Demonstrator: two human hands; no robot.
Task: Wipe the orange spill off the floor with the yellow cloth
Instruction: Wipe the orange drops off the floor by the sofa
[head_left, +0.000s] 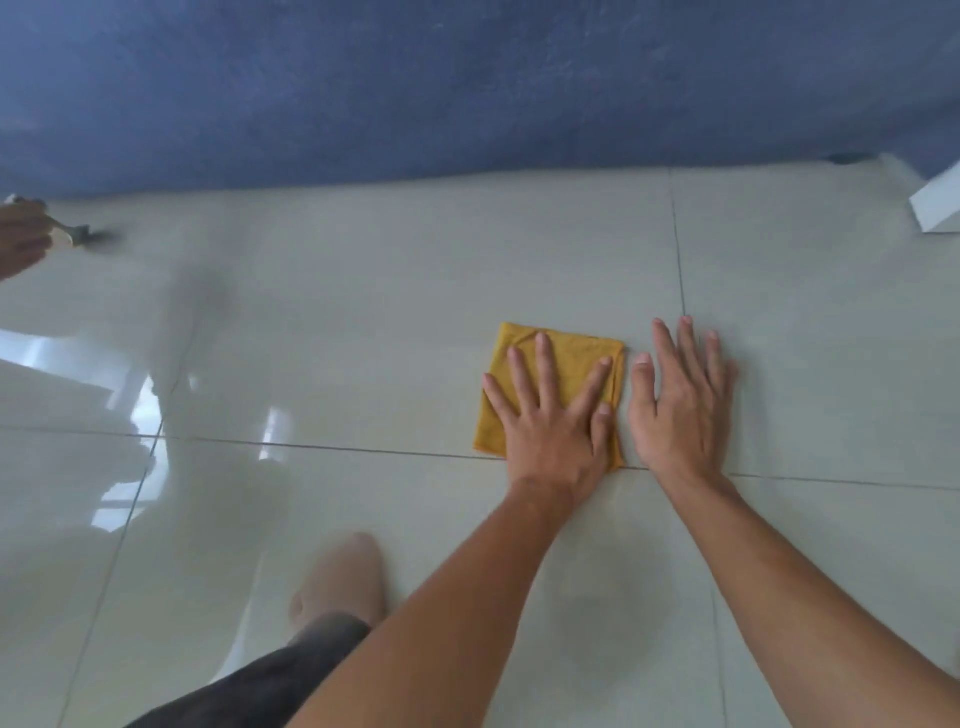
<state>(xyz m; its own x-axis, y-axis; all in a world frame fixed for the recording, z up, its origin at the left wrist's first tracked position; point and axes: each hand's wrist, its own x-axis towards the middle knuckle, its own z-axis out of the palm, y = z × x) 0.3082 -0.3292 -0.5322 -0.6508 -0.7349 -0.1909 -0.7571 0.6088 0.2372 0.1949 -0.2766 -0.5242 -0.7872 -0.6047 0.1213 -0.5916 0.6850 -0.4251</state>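
Note:
A folded yellow cloth (524, 364) lies flat on the pale tiled floor (363, 312), right of centre. My left hand (550, 421) presses flat on the cloth with its fingers spread. My right hand (685, 400) lies flat on the bare tile just right of the cloth, fingers spread, not touching it. No orange spill shows on the floor; anything under the cloth is hidden.
A blue wall (467, 78) runs along the far side. Another person's hand (26, 234) holds a small object at the far left edge. A white object (940, 202) stands at the far right. My knee and foot (337, 587) are at the bottom centre.

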